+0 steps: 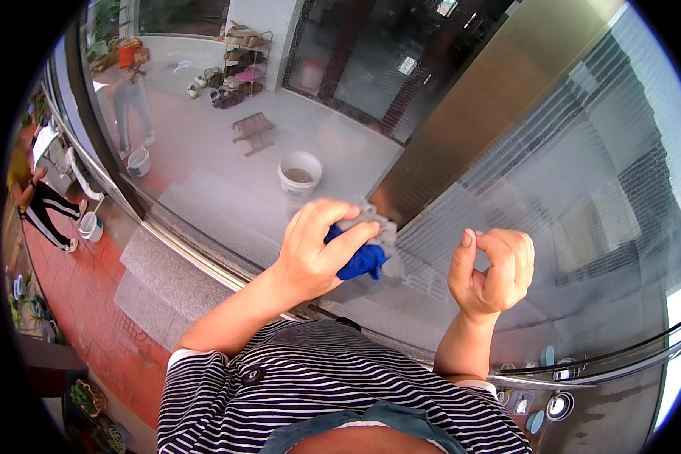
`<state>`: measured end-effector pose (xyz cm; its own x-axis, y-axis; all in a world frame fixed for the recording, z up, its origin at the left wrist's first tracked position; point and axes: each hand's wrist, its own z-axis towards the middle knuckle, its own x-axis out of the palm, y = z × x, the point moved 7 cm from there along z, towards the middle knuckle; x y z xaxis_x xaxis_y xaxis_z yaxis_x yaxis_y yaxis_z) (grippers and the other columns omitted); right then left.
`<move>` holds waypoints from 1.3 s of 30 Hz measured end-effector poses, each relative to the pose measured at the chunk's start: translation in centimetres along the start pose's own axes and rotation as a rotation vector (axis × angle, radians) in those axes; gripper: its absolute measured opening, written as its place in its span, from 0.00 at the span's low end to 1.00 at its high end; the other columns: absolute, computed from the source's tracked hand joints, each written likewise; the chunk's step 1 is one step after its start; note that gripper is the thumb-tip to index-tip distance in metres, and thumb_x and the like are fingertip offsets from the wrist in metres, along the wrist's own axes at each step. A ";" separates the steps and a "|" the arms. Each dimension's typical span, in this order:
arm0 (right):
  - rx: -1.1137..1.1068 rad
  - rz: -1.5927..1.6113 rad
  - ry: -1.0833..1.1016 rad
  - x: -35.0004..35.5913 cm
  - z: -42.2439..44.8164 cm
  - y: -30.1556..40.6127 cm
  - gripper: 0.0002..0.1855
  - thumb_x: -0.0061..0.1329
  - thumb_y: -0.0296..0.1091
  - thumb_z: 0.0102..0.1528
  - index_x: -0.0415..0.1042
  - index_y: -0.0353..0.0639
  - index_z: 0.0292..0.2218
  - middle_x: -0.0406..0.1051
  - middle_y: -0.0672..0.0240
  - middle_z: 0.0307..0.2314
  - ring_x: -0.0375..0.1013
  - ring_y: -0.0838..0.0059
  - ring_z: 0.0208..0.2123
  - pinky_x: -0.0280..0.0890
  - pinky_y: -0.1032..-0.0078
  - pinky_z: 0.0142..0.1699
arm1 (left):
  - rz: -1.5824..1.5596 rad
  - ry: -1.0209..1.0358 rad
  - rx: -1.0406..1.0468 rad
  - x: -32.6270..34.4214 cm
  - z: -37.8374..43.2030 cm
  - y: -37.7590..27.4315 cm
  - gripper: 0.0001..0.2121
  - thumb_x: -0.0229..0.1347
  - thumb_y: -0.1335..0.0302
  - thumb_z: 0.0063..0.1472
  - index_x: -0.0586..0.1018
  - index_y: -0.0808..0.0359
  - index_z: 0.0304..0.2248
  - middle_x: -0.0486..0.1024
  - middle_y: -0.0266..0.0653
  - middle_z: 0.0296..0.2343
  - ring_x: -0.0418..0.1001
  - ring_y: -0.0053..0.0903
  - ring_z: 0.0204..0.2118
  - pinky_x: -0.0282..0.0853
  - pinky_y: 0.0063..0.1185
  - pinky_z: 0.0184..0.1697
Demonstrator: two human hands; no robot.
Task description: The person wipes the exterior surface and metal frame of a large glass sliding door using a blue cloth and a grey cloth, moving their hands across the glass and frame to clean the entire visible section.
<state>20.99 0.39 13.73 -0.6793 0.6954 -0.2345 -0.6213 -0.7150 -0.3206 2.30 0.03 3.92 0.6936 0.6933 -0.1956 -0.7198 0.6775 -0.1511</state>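
My left hand (320,249) grips a bunched blue cloth (363,262) and holds it against the large glass pane (221,164). A greyish crumpled shape beside the cloth looks like its reflection in the glass. To the right, my right hand (491,272) is raised before the glass with its fingers curled and the thumb near the index finger; nothing shows in it. A vertical metal-coloured frame strip (465,102) runs up from near the cloth.
Behind the glass are a white bucket (299,173), a low stool (253,131) and a shoe rack (247,62). Outside at left, a person (40,198) holding a white sheet stands near another white bucket (91,227). Stone steps (164,284) lie below. Bowls (559,406) stand at lower right.
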 end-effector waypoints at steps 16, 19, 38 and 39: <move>-0.012 -0.017 -0.003 0.9 -0.4 0.6 0.10 0.58 0.24 0.42 0.69 0.43 0.26 0.67 0.69 0.18 0.65 0.69 0.18 0.58 0.75 0.24 | 0.014 -0.084 0.016 -0.3 0.3 1.2 0.20 0.68 0.70 0.41 0.82 0.57 0.39 0.70 0.42 0.38 0.72 0.38 0.36 0.69 0.30 0.36; -0.034 0.061 -0.001 1.2 1.4 1.2 0.09 0.58 0.27 0.42 0.69 0.44 0.25 0.68 0.69 0.18 0.66 0.70 0.17 0.58 0.75 0.22 | 0.024 -0.040 0.010 0.7 -6.7 2.7 0.24 0.69 0.70 0.36 0.82 0.55 0.39 0.68 0.44 0.38 0.70 0.39 0.36 0.68 0.32 0.37; -0.057 0.053 -0.074 2.6 1.2 0.2 0.08 0.58 0.27 0.42 0.71 0.47 0.23 0.68 0.73 0.19 0.65 0.74 0.18 0.57 0.77 0.23 | -0.103 -0.224 -0.039 -6.3 6.7 8.9 0.25 0.58 0.85 0.43 0.73 0.67 0.45 0.69 0.51 0.43 0.70 0.40 0.43 0.67 0.28 0.48; -0.054 0.042 -0.064 2.5 1.1 -0.2 0.08 0.58 0.27 0.42 0.71 0.47 0.23 0.68 0.73 0.19 0.65 0.74 0.18 0.57 0.77 0.23 | -0.158 -0.229 0.125 -5.9 10.3 7.1 0.26 0.64 0.81 0.43 0.74 0.66 0.46 0.68 0.51 0.45 0.70 0.39 0.44 0.68 0.28 0.47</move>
<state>19.00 2.18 14.26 -0.7290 0.6577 -0.1898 -0.5710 -0.7371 -0.3614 -6.56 3.29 14.02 0.7951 0.6046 0.0470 -0.6033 0.7965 -0.0395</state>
